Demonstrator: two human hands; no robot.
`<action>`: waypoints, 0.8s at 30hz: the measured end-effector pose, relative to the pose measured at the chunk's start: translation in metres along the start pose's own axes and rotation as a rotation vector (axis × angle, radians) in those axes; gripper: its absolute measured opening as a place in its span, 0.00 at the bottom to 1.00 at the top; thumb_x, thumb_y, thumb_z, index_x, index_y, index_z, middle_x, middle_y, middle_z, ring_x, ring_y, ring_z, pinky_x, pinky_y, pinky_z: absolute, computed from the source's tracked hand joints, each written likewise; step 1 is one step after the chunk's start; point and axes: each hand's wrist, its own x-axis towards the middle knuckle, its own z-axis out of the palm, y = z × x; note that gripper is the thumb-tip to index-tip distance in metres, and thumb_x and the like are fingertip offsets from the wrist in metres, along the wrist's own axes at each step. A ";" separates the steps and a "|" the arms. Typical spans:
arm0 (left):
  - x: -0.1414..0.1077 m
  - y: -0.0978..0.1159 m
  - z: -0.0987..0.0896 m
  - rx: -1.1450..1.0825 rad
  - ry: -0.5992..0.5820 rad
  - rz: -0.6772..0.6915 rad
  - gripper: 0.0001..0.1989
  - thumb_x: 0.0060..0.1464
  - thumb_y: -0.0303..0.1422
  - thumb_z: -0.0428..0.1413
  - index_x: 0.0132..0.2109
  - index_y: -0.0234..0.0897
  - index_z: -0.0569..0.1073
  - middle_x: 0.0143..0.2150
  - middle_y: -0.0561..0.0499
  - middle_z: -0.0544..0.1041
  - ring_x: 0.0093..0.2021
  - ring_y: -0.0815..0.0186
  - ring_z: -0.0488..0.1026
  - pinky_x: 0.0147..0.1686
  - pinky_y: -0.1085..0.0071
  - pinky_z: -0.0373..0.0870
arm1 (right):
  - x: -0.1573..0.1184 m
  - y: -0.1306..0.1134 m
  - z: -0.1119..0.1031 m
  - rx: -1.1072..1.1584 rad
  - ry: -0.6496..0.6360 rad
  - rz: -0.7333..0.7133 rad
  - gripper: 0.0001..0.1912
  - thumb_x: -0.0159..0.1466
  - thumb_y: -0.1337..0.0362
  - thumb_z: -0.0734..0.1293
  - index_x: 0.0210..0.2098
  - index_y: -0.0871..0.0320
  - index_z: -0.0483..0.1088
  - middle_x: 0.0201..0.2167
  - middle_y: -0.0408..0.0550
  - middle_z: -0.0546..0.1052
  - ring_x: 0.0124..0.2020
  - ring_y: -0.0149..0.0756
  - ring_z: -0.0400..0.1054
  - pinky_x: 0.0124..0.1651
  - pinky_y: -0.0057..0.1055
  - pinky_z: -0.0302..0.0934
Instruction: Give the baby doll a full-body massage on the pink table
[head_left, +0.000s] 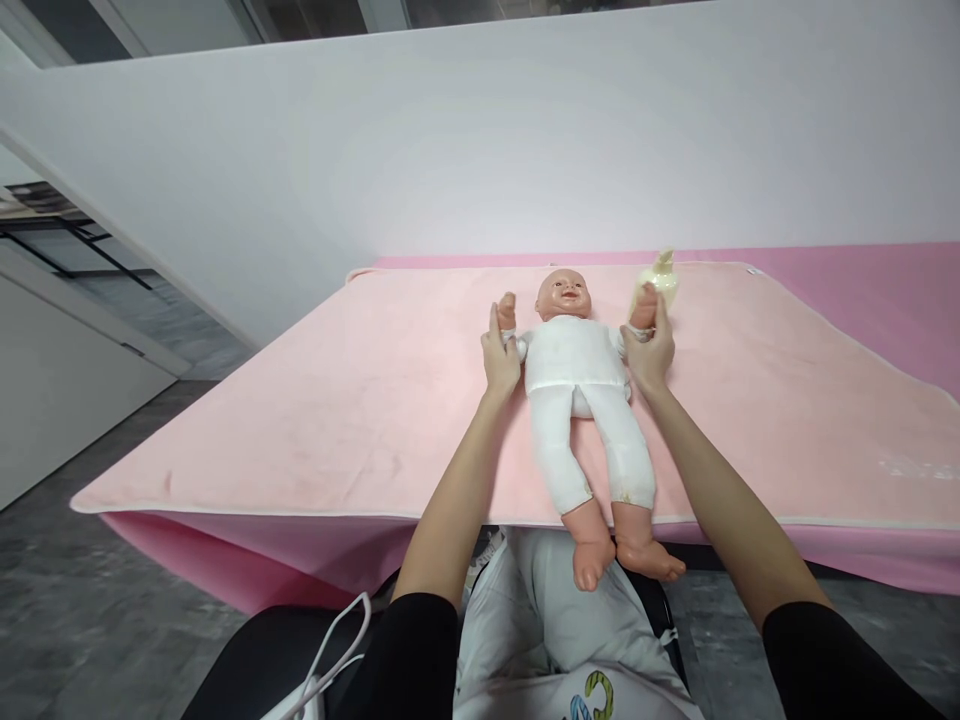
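A baby doll with a white cloth body lies face up on a pink blanket, its feet hanging over the front edge. My left hand is closed around the doll's arm on the left of the view, at the wrist. On the other side, my right hand grips the doll's other arm near its wrist. Both doll arms are bent upward beside its head. Just behind my right hand stands a pale yellow pump bottle, partly hidden by the doll's hand.
A white wall rises behind the table. Pink cloth shows beyond the blanket on the right. Below the front edge are my legs, a black seat and a white cable.
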 end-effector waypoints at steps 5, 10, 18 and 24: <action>-0.011 0.022 0.000 0.480 -0.205 0.165 0.29 0.56 0.24 0.44 0.64 0.48 0.59 0.52 0.43 0.65 0.50 0.58 0.66 0.50 0.61 0.64 | -0.006 -0.004 0.001 -0.239 -0.312 -0.183 0.31 0.58 0.69 0.62 0.61 0.52 0.60 0.39 0.51 0.68 0.41 0.42 0.63 0.46 0.38 0.60; -0.015 0.030 0.001 0.733 -0.278 0.230 0.30 0.57 0.23 0.41 0.63 0.55 0.59 0.54 0.43 0.65 0.48 0.56 0.65 0.47 0.60 0.63 | -0.011 -0.010 0.002 -0.258 -0.394 -0.397 0.27 0.59 0.75 0.57 0.54 0.50 0.69 0.36 0.51 0.65 0.40 0.40 0.59 0.46 0.37 0.56; -0.014 0.031 0.001 0.751 -0.301 0.205 0.29 0.57 0.23 0.42 0.62 0.55 0.61 0.55 0.45 0.65 0.48 0.57 0.65 0.47 0.62 0.63 | -0.012 -0.011 0.002 -0.288 -0.409 -0.424 0.24 0.60 0.74 0.57 0.50 0.50 0.72 0.38 0.51 0.66 0.41 0.40 0.59 0.46 0.37 0.55; -0.015 0.027 -0.001 0.357 -0.192 0.125 0.29 0.56 0.25 0.44 0.64 0.45 0.58 0.53 0.43 0.68 0.52 0.56 0.65 0.52 0.60 0.63 | -0.013 -0.007 0.003 -0.169 -0.334 -0.283 0.32 0.53 0.76 0.57 0.57 0.58 0.63 0.42 0.53 0.69 0.47 0.43 0.61 0.53 0.40 0.57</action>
